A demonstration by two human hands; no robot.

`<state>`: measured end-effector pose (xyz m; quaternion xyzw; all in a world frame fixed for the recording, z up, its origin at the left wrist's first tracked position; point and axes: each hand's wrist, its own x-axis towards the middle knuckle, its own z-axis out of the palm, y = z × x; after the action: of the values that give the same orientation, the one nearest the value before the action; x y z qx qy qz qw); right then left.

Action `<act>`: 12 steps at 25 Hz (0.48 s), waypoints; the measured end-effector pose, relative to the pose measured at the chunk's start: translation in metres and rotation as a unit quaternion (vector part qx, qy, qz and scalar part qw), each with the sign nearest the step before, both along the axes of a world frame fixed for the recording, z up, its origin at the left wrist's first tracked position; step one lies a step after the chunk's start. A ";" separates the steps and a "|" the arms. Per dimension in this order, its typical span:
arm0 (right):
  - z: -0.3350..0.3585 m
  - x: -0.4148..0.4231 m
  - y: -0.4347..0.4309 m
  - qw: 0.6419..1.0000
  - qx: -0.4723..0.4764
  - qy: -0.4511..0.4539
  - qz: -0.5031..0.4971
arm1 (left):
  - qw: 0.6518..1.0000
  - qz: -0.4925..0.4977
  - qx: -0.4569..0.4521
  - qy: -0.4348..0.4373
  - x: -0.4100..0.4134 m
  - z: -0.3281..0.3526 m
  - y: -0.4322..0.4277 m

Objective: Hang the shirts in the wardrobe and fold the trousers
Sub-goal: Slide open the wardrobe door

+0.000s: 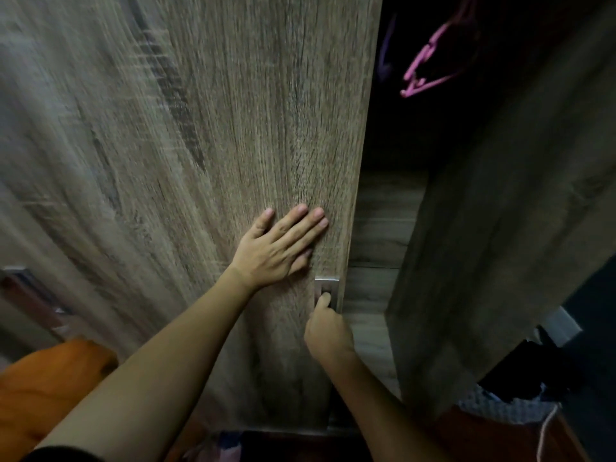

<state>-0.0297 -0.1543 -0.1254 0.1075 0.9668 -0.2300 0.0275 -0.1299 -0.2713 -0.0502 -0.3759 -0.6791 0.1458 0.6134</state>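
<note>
Wardrobe door part open, our left hand flat on it, right hand hooked into handle; nothing hung yet, we reckon.

Single head-worn view, looking forward and down, close against wardrobe door

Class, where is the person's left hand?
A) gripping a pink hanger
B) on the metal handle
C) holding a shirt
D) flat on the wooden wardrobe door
D: the left hand lies with straight fingers on the door, while the right hand hooks the metal handle.
</note>
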 end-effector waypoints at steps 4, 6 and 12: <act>-0.002 -0.014 -0.056 1.000 0.003 0.005 0.024 | 1.000 0.010 -0.001 -0.001 -0.013 0.000 -0.060; -0.002 -0.020 -0.084 0.999 0.011 0.010 0.037 | 1.000 0.017 -0.002 0.000 -0.019 0.002 -0.090; 0.000 -0.033 -0.144 0.997 0.020 0.009 0.075 | 1.000 0.023 -0.013 -0.006 -0.031 0.003 -0.159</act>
<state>-0.0624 -0.2988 -0.1250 0.0327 0.9767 -0.2093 0.0338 -0.1610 -0.4307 -0.0470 -0.3689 -0.6891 0.1665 0.6011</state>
